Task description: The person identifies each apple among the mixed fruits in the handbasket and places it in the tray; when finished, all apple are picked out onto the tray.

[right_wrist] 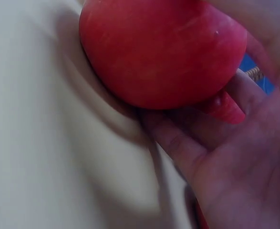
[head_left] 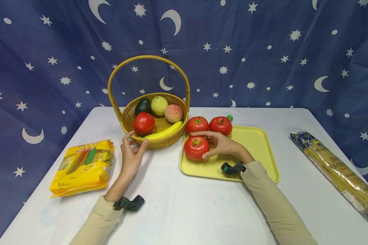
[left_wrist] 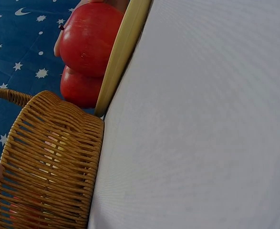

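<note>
My right hand (head_left: 222,144) curves its thumb and fingers around a red apple (head_left: 196,148) at the left of the yellow tray (head_left: 254,149). In the right wrist view the apple (right_wrist: 163,52) sits against the fingers, close to the tray surface. Two more red apples (head_left: 197,125) (head_left: 220,126) lie behind it. My left hand (head_left: 131,158) is at the front left of the wicker basket (head_left: 159,144), fingers spread, touching near its rim. The basket holds a red apple (head_left: 144,123), an avocado (head_left: 143,106), a yellow-green round fruit (head_left: 159,105), a peach (head_left: 173,113) and a banana (head_left: 164,132).
A yellow packaged bag (head_left: 82,168) lies on the left of the white table (head_left: 178,211). At the right edge is a long pack of noodles (head_left: 337,170). The basket's tall handle (head_left: 148,56) arches up. Behind everything hangs a blue star-patterned cloth (head_left: 233,51). A small green item (head_left: 229,117) shows behind the apples.
</note>
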Motion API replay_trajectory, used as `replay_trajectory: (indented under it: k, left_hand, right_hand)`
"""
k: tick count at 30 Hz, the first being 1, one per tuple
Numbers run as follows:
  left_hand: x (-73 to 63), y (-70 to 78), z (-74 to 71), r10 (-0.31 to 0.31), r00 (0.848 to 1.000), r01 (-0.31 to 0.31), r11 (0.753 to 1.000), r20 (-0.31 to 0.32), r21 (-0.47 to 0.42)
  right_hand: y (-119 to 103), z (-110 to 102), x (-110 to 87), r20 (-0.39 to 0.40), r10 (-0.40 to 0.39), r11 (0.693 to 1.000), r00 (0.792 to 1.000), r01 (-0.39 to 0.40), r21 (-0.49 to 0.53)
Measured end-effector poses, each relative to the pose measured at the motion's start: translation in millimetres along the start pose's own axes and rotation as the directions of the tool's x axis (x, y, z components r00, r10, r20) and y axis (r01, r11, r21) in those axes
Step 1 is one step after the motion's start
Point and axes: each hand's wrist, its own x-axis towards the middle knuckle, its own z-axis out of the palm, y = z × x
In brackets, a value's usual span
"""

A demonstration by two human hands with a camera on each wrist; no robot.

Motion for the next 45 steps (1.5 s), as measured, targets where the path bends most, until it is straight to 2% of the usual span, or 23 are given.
replay_trajectory:
  k: [11,17,22,28,36,45]
  left_hand:
    - [-0.4,0.5,1.1,-0.006,1.0,0.006,1.0,-0.003,0.01]
    - [0.2,-0.7,0.7,-0.007,1.0,0.007,1.0,0.001,0.01]
    - [0.8,-1.7,0.1,-0.007,1.0,0.007,1.0,0.005,0.002]
    - [0.8,-1.0,0.2,0.001,1.0,-0.001,1.0,0.0,0.005]
    - [0.0,-0.1,-0.1,-0.002,1.0,0.002,1.0,0.003,0.007]
    - [0.1,0.1,0.7,-0.005,1.0,0.005,1.0,0.002,0.003]
  right_hand:
    - [-2.8,-2.6,-2.4,0.015,0.0,0.999,1.0,0.0,0.033]
    - [-8.5,-5.7,-5.6,-0.024,0.029,0.998,0.999,-0.028,0.063]
    - [-12.4,-8.5,-6.8,-0.053,0.028,0.999,0.998,-0.027,0.027]
    - [-15.1,-13.0,-6.9,-0.081,-0.022,1.0,0.996,0.022,-0.007]
    - [-17.0,-17.2,-10.3,-0.097,-0.157,0.982,0.983,0.166,0.09]
    - [-25.6,-17.9,-10.2,-0.08,-0.218,0.97,0.973,0.225,0.096]
